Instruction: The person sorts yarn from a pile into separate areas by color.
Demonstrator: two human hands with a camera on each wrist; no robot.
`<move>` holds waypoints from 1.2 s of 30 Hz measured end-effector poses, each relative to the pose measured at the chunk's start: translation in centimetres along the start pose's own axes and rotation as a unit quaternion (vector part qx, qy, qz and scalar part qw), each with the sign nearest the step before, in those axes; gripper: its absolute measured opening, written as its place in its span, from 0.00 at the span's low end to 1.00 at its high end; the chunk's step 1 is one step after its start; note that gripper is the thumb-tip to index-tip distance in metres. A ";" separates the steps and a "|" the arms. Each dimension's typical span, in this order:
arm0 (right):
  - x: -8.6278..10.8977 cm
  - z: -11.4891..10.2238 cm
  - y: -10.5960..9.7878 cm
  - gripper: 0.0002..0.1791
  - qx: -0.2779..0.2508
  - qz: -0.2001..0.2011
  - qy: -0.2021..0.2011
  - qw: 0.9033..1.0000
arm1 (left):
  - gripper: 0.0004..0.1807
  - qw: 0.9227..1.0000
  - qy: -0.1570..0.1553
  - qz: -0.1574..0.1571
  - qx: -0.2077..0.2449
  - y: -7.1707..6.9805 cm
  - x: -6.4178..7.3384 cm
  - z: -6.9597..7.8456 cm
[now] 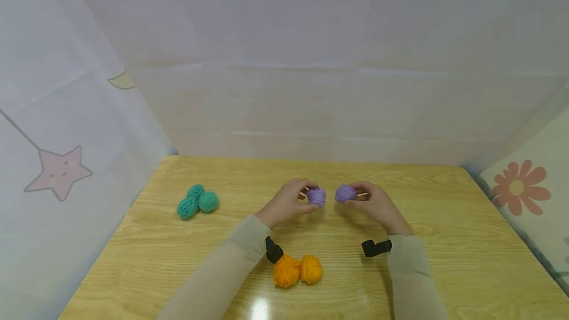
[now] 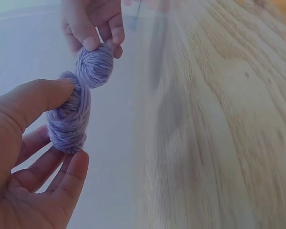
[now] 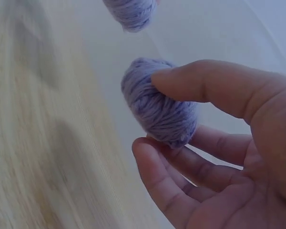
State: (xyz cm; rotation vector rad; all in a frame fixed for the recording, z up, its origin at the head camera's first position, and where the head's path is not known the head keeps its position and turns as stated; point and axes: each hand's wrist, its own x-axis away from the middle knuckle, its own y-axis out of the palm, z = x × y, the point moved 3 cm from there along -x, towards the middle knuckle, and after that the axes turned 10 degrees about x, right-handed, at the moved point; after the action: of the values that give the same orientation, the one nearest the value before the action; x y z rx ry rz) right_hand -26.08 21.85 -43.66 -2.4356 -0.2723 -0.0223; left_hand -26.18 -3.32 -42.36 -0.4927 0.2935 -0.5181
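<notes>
My left hand (image 1: 289,201) pinches a small purple yarn ball (image 1: 316,196) between thumb and fingertips, over the back middle of the table. In the left wrist view that purple yarn ball (image 2: 70,114) looks long, with strands wound around it. Just to the right, my right hand (image 1: 373,205) pinches a second purple yarn ball (image 1: 345,193), its thumb on top and fingers beneath in the right wrist view, where the oval ball (image 3: 157,102) shows closely. A narrow gap separates the two balls in the head view. Both are held above the wood, with shadows below.
Two orange yarn balls (image 1: 311,269) lie side by side near the front, close to my left forearm. At the left of the wooden table (image 1: 462,260) sit several teal yarn balls (image 1: 208,201) in a cluster. White printed cloth (image 1: 284,107) hangs behind and at both sides.
</notes>
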 end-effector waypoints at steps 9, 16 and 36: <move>0.5 1.5 -1.9 0.30 0.010 -0.034 -0.031 0.999 | 0.26 1.000 -0.017 -0.016 0.001 1.9 -2.5 1.1; 1.3 2.5 -3.0 0.29 -0.014 -0.066 -0.020 0.998 | 0.26 0.998 -0.035 -0.030 -0.030 3.6 -4.0 1.1; 1.1 4.2 -3.3 0.28 0.038 -0.069 0.005 0.997 | 0.24 0.991 -0.102 -0.039 -0.081 7.7 -6.1 2.2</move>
State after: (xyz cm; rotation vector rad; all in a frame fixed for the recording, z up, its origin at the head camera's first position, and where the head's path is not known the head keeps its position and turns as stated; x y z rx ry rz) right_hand -25.86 27.23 -44.66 -2.3357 -0.4292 -0.0839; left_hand -27.36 6.59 -43.61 -0.7111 0.1213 -0.5168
